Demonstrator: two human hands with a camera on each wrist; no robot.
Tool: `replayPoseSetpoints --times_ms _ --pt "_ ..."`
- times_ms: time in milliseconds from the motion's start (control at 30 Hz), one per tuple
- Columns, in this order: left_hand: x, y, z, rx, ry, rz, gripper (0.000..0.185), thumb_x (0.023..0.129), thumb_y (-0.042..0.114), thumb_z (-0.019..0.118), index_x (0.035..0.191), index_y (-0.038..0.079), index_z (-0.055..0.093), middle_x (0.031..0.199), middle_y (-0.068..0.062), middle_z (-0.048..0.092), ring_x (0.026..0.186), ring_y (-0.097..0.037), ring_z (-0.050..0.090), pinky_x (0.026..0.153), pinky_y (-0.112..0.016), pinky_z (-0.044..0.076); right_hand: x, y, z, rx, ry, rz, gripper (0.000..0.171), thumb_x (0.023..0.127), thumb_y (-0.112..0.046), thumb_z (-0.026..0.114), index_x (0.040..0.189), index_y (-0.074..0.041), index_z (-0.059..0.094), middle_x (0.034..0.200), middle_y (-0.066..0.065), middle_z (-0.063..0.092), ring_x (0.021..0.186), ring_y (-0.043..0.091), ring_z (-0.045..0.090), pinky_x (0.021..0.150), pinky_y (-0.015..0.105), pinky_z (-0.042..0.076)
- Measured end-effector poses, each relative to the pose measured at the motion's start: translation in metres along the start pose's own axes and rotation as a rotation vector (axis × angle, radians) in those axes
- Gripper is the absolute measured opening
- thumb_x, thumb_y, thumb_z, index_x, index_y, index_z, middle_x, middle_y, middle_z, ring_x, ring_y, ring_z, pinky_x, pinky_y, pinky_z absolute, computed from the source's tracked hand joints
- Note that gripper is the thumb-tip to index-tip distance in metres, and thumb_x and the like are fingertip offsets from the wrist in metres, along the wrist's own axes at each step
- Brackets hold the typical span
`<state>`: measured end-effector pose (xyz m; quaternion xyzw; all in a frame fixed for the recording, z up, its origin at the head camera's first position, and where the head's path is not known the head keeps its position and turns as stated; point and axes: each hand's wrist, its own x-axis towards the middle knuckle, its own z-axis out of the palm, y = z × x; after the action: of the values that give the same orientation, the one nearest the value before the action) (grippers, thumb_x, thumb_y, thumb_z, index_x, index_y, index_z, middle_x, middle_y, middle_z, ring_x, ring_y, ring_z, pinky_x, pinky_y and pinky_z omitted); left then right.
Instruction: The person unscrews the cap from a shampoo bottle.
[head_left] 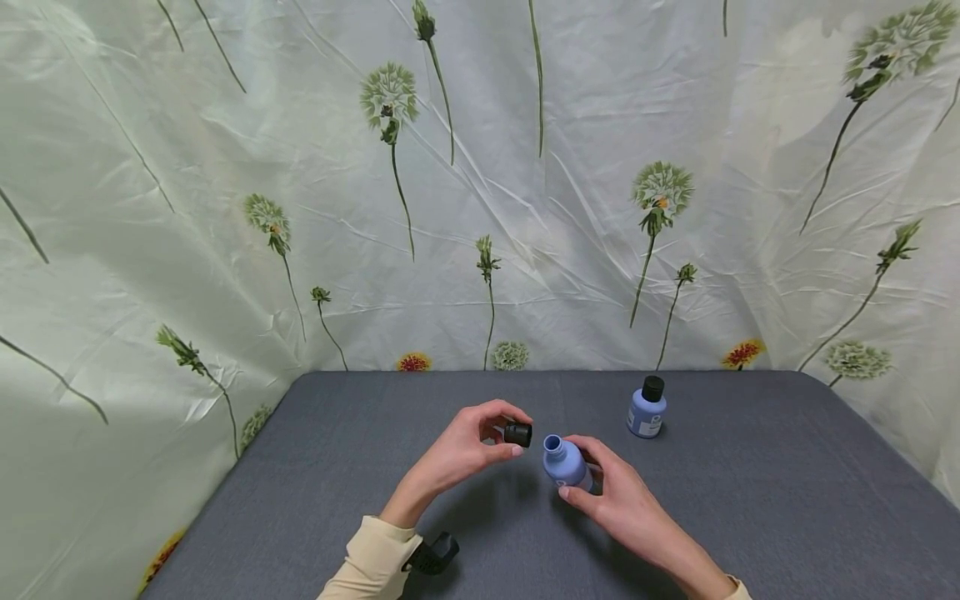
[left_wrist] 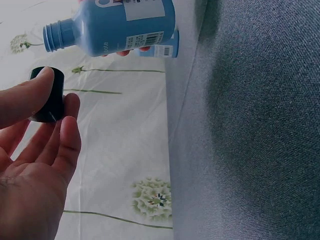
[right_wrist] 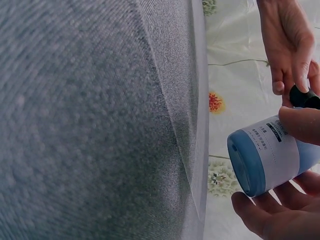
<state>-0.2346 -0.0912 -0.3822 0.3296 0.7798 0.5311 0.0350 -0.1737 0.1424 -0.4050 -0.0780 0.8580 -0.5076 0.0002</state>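
Note:
My left hand (head_left: 480,442) pinches a small black cap (head_left: 517,434) between thumb and fingers, just left of an open blue bottle (head_left: 564,461). In the left wrist view the black cap (left_wrist: 47,95) sits at my fingertips (left_wrist: 67,117), with the blue bottle (left_wrist: 115,25) above, its mouth bare. My right hand (head_left: 611,492) grips the bottle around its body, tilted with its neck toward the cap. In the right wrist view the bottle (right_wrist: 270,157) shows its base and white label, my fingers (right_wrist: 300,125) curled round it.
A second blue bottle (head_left: 647,408) with a black cap on stands upright on the grey table (head_left: 750,500), behind and to the right of my hands. A floral cloth backdrop (head_left: 480,183) encloses the table at back and sides.

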Motion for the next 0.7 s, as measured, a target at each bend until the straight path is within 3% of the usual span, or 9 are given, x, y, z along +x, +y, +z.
replayPoseSetpoints --times_ms 267,533,700 --pt "-0.0003 -0.0009 -0.0005 -0.028 -0.001 -0.022 0.038 0.088 0.002 0.073 0.121 0.018 0.065 0.118 -0.004 0.065 0.093 -0.016 0.065 0.081 -0.037 0.05 0.0012 -0.0008 -0.003 -0.016 0.0 0.024 0.061 0.08 -0.017 0.084 0.133 -0.012 0.054 0.132 0.007 0.058 0.121 0.035 0.055 0.098 0.061 0.038" --pt "-0.0007 -0.0041 -0.0012 -0.096 -0.018 -0.073 0.043 0.089 0.002 0.072 0.129 0.016 0.062 0.123 -0.006 0.061 0.102 -0.017 0.066 0.083 -0.032 0.052 0.0016 0.0005 -0.0035 -0.014 0.013 0.002 0.062 0.078 -0.02 0.085 0.132 -0.013 0.056 0.126 0.004 0.061 0.113 0.026 0.059 0.096 0.057 0.042" --pt "0.0002 -0.0088 -0.0019 -0.085 -0.023 -0.094 0.036 0.088 0.004 0.073 0.121 0.015 0.067 0.114 -0.005 0.067 0.098 -0.02 0.067 0.081 -0.032 0.053 0.003 0.001 -0.0031 0.039 0.014 0.007 0.061 0.079 -0.018 0.084 0.133 -0.011 0.056 0.127 0.005 0.06 0.114 0.028 0.058 0.096 0.056 0.043"
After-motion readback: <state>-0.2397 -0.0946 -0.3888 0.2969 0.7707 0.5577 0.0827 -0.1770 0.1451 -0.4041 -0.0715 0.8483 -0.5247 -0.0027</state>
